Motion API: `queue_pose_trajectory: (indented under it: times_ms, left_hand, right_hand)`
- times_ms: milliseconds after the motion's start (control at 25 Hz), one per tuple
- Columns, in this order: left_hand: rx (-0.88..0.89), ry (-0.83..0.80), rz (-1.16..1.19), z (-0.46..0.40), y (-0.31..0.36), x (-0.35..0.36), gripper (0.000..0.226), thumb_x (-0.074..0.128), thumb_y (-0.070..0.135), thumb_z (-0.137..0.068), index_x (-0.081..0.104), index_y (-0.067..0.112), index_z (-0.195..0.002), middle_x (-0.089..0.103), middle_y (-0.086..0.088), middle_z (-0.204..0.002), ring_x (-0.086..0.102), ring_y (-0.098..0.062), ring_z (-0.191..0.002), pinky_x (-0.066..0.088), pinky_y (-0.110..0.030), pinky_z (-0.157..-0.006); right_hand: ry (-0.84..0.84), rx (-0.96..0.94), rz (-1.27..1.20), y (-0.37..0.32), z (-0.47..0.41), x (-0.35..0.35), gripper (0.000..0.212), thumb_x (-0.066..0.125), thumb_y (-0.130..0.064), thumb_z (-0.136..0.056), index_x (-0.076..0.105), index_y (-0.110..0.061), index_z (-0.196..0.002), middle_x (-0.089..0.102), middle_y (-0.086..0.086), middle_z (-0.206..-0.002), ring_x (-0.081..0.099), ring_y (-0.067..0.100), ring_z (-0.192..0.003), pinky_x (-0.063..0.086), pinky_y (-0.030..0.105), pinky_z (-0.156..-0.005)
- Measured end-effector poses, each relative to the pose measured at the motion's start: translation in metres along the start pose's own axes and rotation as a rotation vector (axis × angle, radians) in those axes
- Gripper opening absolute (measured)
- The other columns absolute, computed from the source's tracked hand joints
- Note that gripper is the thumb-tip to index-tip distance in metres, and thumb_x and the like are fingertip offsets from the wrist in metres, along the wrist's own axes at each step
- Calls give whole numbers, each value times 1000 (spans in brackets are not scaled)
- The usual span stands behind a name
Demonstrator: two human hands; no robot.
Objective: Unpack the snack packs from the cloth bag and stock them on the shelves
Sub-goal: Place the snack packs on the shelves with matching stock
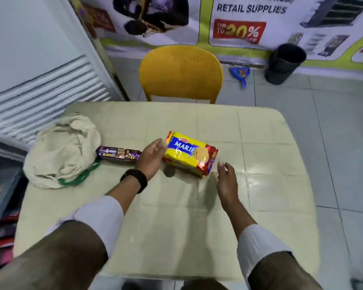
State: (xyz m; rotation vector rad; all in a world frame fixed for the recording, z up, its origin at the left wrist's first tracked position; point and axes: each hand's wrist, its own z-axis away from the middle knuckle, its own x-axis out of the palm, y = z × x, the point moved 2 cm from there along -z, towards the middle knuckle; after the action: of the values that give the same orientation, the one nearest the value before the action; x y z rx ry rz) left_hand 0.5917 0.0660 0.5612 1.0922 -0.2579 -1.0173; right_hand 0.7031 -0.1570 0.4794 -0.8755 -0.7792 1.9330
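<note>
- So we've got our left hand (153,156) up against the left end of the yellow Marie biscuit pack (190,154), fingers straight and relaxed, not curled round it. Looks to us like it's just touching or about to touch that end, hard to call which.
- Our right hand (226,181) is near the pack's near-right corner, fingers loosely spread, holding nothing, a little apart from the wrapper. Our guess is both hands are flanking it so we can scoop it up from both ends, since it's a fat multi-pack and a slippery wrapper.
- The pack itself sits roughly mid-table (260,143), slightly skewed, label up. It might be sitting on a second pack underneath, we can't really tell.
- The purple biscuit pack (118,156) lies flat just left of our left hand, its left end touching the cloth bag (65,151). Probably parked there because it came out of the bag right beside it.
- The bag is slumped and crumpled at the left edge of the table, green handle (80,178) trailing out on the near side. It looks pretty deflated, so we'd guess it's mostly or fully unpacked, but we can't see inside.
- Far side: a yellow chair (180,74) pushed up to the table, a black bin (284,63) on the floor far right.
- Shelving with packets (0,237) peeks in at the near left, likely where this stuff goes next.
</note>
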Motion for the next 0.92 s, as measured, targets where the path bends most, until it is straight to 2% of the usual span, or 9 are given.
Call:
queue_pose_trajectory:
  times_ms: [80,120,200,280,400,480,560,760,920]
  left_hand:
    - [-28,-3,3,-28,2,10,55,48,40,-104,43,12,-151,49,0,-151,46,-5,-128,33,-16,-101]
    - [-53,5,24,-42,-1,16,49,48,40,-105,48,14,-146,57,3,-145,51,-3,-124,35,-22,-103]
    - [-106,16,103,-67,-13,27,24,47,37,-105,65,24,-116,76,19,-105,66,7,-94,47,-28,-93]
    - [-161,7,210,-80,-28,37,17,53,37,-102,67,27,-100,78,17,-86,72,-3,-83,55,-30,-84]
    - [-213,-21,319,-87,-41,42,34,67,49,-90,70,24,-113,78,-6,-109,72,-28,-102,56,-46,-97]
    - [-251,-54,367,-90,-48,43,59,73,60,-77,68,23,-123,77,-8,-114,71,-32,-109,54,-52,-101]
    - [-254,-68,384,-87,-55,45,67,71,64,-76,66,22,-127,76,-8,-115,71,-32,-111,52,-54,-102]
    - [-267,-8,388,-48,-67,42,69,63,76,-75,70,24,-120,78,-2,-110,74,-26,-104,53,-53,-101]
    - [-174,110,500,14,-61,19,63,60,77,-79,67,33,-123,76,4,-116,73,-19,-107,53,-48,-102]
  right_hand:
    - [-91,82,-28,20,-33,11,76,45,-91,-78,56,-31,-123,55,-13,-110,52,17,-108,48,39,-90]
    - [-134,95,-60,27,-46,17,84,44,-94,-75,55,-30,-128,60,-13,-118,55,16,-113,50,44,-98]
    - [-188,96,-122,26,-59,28,90,46,-91,-78,47,-30,-144,60,-6,-142,59,18,-128,46,55,-109]
    - [-217,94,-197,14,-57,34,92,49,-86,-82,39,-28,-152,55,-1,-150,59,18,-131,47,52,-111]
    - [-257,96,-253,0,-52,38,75,46,-72,-93,39,-27,-153,61,-3,-144,64,12,-125,54,36,-103]
    - [-265,103,-304,-4,-51,43,52,38,-58,-103,51,-28,-143,72,-10,-124,71,5,-109,58,20,-84]
    - [-255,128,-327,-13,-44,46,48,35,-53,-105,57,-25,-137,75,-12,-111,74,5,-98,56,13,-73]
    - [-233,170,-258,-35,-23,40,47,39,-56,-103,69,-23,-119,77,2,-108,74,8,-83,56,20,-66]
    - [-299,132,-186,-65,23,39,43,44,-56,-102,73,-25,-96,79,-8,-77,75,6,-64,56,28,-69]
